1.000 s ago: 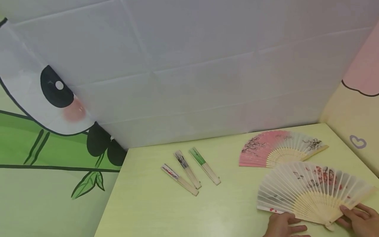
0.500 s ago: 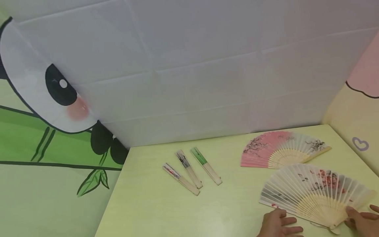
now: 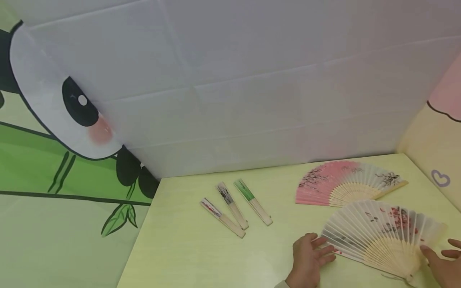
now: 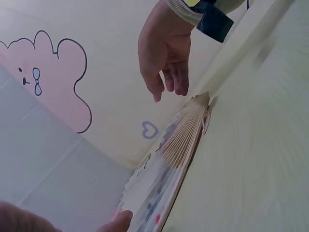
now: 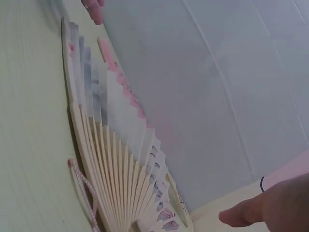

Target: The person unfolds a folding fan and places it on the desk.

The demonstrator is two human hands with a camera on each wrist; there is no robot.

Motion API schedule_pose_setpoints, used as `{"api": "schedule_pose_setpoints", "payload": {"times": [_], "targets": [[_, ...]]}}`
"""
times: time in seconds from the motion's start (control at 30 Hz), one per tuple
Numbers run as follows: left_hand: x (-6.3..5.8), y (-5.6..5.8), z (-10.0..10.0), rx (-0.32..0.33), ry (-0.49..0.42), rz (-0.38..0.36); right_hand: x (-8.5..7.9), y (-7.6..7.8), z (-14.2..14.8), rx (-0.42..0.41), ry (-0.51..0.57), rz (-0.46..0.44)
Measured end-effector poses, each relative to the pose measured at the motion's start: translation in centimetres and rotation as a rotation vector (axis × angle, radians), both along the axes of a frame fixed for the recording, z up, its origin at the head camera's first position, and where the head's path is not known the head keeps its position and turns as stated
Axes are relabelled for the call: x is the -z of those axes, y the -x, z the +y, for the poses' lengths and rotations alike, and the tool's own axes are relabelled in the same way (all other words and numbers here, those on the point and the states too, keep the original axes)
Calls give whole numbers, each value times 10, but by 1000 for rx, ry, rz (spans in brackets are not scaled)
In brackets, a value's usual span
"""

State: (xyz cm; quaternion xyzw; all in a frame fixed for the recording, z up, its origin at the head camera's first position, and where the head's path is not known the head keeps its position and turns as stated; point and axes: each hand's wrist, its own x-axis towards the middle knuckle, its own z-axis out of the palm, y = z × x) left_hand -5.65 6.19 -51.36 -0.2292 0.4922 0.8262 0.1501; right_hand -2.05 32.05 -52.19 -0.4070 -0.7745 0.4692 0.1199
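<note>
A person's two bare hands frame a white translucent folding fan with pale wooden ribs and red blossom print [image 3: 387, 234], spread on the pale yellow-green desk [image 3: 173, 256] at its right front. The left hand [image 3: 307, 262], fingers loosely extended and gripping nothing, stands at the fan's left outer corner; whether a fingertip brushes it cannot be told from here. The right hand [image 3: 444, 266], relaxed and holding nothing, hangs just above the opposite side and is the nearer to the pivot, where a thin pinkish cord [image 5: 86, 182] trails. The fan's front rib, its long straight edge, slants from the left hand down rightward to that pivot, so the fan lies between the two palms. Close behind sits a spread pink-and-white fan with dark branch print [image 3: 320, 186], leaving little room at the back; the desk's right edge is near too. The wider run of desk stretches left, toward three folded fans with wooden sticks [image 3: 230, 208], well apart.
</note>
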Motion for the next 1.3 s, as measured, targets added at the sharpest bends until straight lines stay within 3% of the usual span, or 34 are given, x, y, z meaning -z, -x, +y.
{"api": "schedule_pose_setpoints", "payload": {"times": [0.17, 0.33, 0.43, 0.6, 0.83, 1.1, 1.3], "targets": [[-1, 12, -17, -71, -12, 63, -11, 10, -2, -140, 35, -29], [-4, 22, -32, -133, -11, 127, -20, 25, -16, -316, -110, -92], [-6, 26, -40, -158, -23, 163, -24, 33, -29, -410, -169, -47], [-6, 33, -52, -198, -18, 204, -29, 46, -54, -539, -170, 62], [-6, 42, -66, -262, -3, 237, -32, 64, -97, -632, -181, 161], [-5, 47, -81, -322, 55, 266, -37, 80, -140, -713, -96, 201], [-3, 51, -91, -372, 89, 246, -33, 91, -170, -741, -84, 251]]}}
